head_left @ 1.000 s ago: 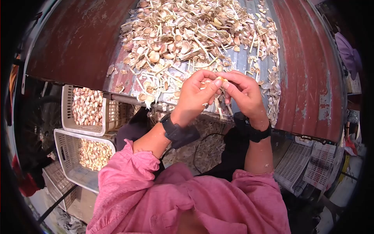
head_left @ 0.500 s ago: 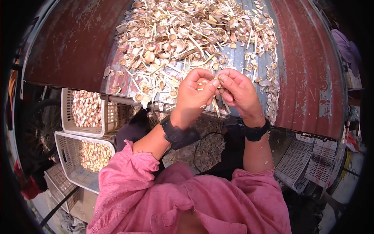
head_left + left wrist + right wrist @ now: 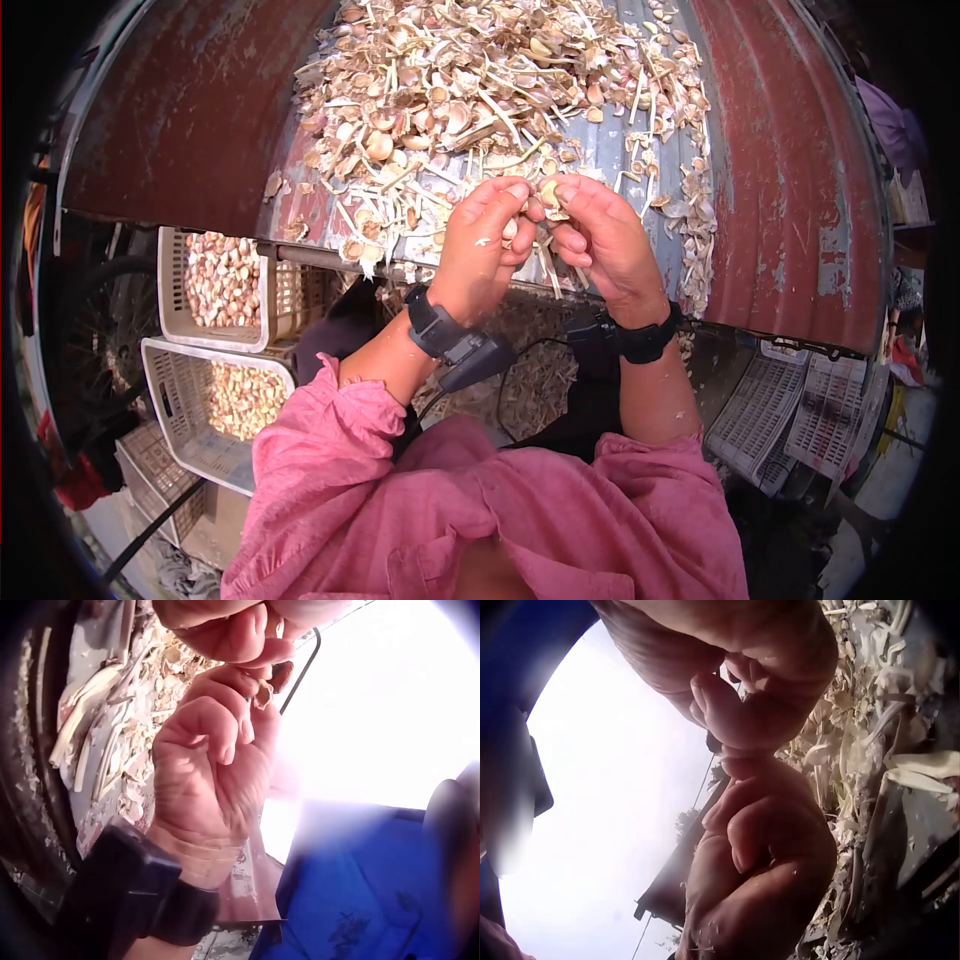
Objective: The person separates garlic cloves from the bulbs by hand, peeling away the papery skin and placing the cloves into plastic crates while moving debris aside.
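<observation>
Both hands meet above the near edge of the metal table. In the head view, my right hand (image 3: 605, 240) pinches a yellowish garlic clove (image 3: 548, 192) between thumb and forefinger. Papery skin (image 3: 264, 695) shows at those fingertips in the left wrist view. Just left of it, my left hand (image 3: 480, 240) has its thumb bent against the forefinger and its other fingers curled inward. A pale piece like a garlic clove (image 3: 280, 628) peeks out between the left fingers; the rest of that grip is hidden. Behind the hands spreads a heap of garlic skins and stalks (image 3: 420, 100).
Red and grey corrugated metal (image 3: 780, 180) forms the table. Lower left stand two plastic crates, one with pinkish unpeeled cloves (image 3: 222, 280), the other with paler cloves (image 3: 245, 400). More crates (image 3: 825, 415) lie at lower right. Skins litter the ground between the legs.
The hands were pressed together at the fingertips and have now drawn slightly apart, the left one shifting left. The yellowish clove stays at the right fingertips.
</observation>
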The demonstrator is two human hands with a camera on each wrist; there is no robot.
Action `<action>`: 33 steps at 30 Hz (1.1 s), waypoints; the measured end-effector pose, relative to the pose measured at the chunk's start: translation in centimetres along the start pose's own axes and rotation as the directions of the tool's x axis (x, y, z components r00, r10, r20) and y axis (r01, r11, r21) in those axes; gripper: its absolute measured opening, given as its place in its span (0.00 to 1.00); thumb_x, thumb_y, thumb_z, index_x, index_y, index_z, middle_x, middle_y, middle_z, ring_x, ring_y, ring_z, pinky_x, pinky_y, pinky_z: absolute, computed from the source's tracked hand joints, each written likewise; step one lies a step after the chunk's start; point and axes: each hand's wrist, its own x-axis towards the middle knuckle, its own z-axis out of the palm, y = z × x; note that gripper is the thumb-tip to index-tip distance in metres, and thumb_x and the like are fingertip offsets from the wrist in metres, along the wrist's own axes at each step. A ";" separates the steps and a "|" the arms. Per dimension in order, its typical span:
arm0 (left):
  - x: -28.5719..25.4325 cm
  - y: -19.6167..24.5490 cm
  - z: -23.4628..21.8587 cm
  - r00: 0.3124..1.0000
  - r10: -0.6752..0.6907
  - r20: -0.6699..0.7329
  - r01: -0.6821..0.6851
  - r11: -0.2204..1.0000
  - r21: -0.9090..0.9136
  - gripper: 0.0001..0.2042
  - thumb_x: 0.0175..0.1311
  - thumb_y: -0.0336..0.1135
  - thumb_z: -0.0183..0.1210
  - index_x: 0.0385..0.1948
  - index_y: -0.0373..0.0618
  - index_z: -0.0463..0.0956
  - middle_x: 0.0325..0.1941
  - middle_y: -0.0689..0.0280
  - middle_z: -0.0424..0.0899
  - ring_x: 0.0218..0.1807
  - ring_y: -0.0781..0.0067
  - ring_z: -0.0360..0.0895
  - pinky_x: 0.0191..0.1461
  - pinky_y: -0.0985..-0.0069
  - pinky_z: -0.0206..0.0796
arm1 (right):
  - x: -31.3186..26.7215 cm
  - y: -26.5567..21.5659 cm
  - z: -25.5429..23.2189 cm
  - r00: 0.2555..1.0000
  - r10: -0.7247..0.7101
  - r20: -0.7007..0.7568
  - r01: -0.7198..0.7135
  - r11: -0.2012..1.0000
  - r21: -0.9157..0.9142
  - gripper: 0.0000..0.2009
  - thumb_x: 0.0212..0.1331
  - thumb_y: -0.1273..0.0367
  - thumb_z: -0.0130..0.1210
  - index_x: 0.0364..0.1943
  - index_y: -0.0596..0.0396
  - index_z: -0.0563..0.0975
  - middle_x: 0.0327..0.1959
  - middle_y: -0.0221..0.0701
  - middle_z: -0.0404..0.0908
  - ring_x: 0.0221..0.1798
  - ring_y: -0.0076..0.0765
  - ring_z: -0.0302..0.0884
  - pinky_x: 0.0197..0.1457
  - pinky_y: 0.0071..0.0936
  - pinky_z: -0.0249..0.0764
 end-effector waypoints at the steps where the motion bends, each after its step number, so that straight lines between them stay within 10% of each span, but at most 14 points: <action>1: 0.1 0.0 -0.1 1.000 0.002 -0.001 -0.002 1.000 -0.001 0.05 0.61 0.32 0.46 0.35 0.42 0.67 0.26 0.67 0.71 0.16 0.86 0.58 0.15 0.90 0.47 | 0.2 -0.2 -0.6 1.000 0.005 0.009 -0.005 0.999 0.036 0.07 0.58 0.70 0.44 0.36 0.59 0.69 0.20 0.21 0.66 0.15 0.10 0.55 0.14 0.09 0.51; 5: 0.2 0.0 0.0 0.992 -0.125 0.008 0.126 0.987 -0.096 0.06 0.62 0.34 0.47 0.35 0.42 0.67 0.26 0.67 0.71 0.16 0.86 0.59 0.14 0.91 0.47 | 0.4 -0.1 -1.0 0.999 -0.021 0.032 0.024 0.997 -0.073 0.07 0.56 0.72 0.48 0.37 0.60 0.69 0.21 0.22 0.69 0.17 0.11 0.58 0.15 0.09 0.52; 9: 0.1 0.2 0.2 0.999 -0.043 -0.022 0.047 0.965 0.258 0.07 0.62 0.35 0.48 0.33 0.41 0.68 0.22 0.69 0.71 0.14 0.87 0.59 0.14 0.90 0.48 | 0.0 -0.5 -0.8 0.983 -0.183 0.029 0.176 0.869 -0.462 0.07 0.54 0.73 0.49 0.36 0.61 0.70 0.21 0.22 0.70 0.18 0.10 0.60 0.17 0.10 0.54; 14: 0.5 -0.3 -0.3 0.994 -0.071 0.088 0.027 0.903 0.430 0.09 0.62 0.36 0.48 0.30 0.40 0.70 0.19 0.70 0.71 0.14 0.87 0.59 0.14 0.90 0.49 | -0.6 -0.3 0.1 0.889 -0.405 0.213 0.388 0.421 -0.820 0.09 0.49 0.76 0.48 0.36 0.60 0.72 0.19 0.17 0.67 0.20 0.06 0.57 0.19 0.11 0.53; 20: 0.7 -0.2 -0.7 0.974 -0.225 0.033 0.223 0.974 0.036 0.08 0.60 0.34 0.45 0.32 0.40 0.69 0.23 0.65 0.72 0.16 0.85 0.61 0.14 0.89 0.50 | 0.0 -0.7 -2.6 0.955 -0.210 0.208 0.293 0.765 -0.574 0.12 0.49 0.75 0.49 0.40 0.60 0.73 0.19 0.15 0.64 0.19 0.07 0.54 0.19 0.12 0.52; 23: 0.9 0.1 -0.6 0.946 -0.311 0.097 0.325 0.920 -0.220 0.08 0.59 0.34 0.46 0.35 0.40 0.68 0.27 0.62 0.74 0.18 0.83 0.62 0.14 0.89 0.51 | 0.1 -1.7 -3.9 0.975 -0.217 -0.053 0.126 0.729 -0.673 0.12 0.51 0.74 0.48 0.41 0.60 0.73 0.19 0.15 0.64 0.19 0.07 0.54 0.20 0.11 0.51; 26: 0.7 0.1 -0.5 0.962 -0.271 0.037 0.271 0.930 -0.247 0.09 0.60 0.35 0.46 0.37 0.40 0.67 0.32 0.60 0.75 0.22 0.82 0.67 0.15 0.89 0.53 | 0.2 -1.6 -3.3 0.916 -0.392 -0.090 0.256 0.740 -0.622 0.11 0.53 0.75 0.45 0.40 0.61 0.73 0.20 0.19 0.67 0.21 0.11 0.58 0.22 0.13 0.56; 31: 0.5 -0.6 0.9 0.962 -0.272 -0.031 0.239 0.889 -0.391 0.10 0.62 0.37 0.43 0.38 0.41 0.66 0.38 0.61 0.74 0.35 0.77 0.72 0.30 0.86 0.61 | -1.1 -0.8 3.1 0.745 -0.606 0.280 0.527 0.277 -0.803 0.10 0.52 0.74 0.47 0.38 0.62 0.74 0.31 0.38 0.73 0.31 0.35 0.72 0.36 0.24 0.68; 33: 0.6 -0.2 0.3 0.959 -0.284 0.011 0.263 0.874 -0.410 0.10 0.62 0.36 0.45 0.39 0.42 0.67 0.38 0.62 0.74 0.36 0.77 0.72 0.31 0.87 0.62 | -0.2 -1.9 2.3 0.757 -0.615 0.221 0.482 0.296 -0.825 0.10 0.52 0.73 0.48 0.38 0.61 0.74 0.32 0.38 0.74 0.31 0.35 0.73 0.35 0.25 0.69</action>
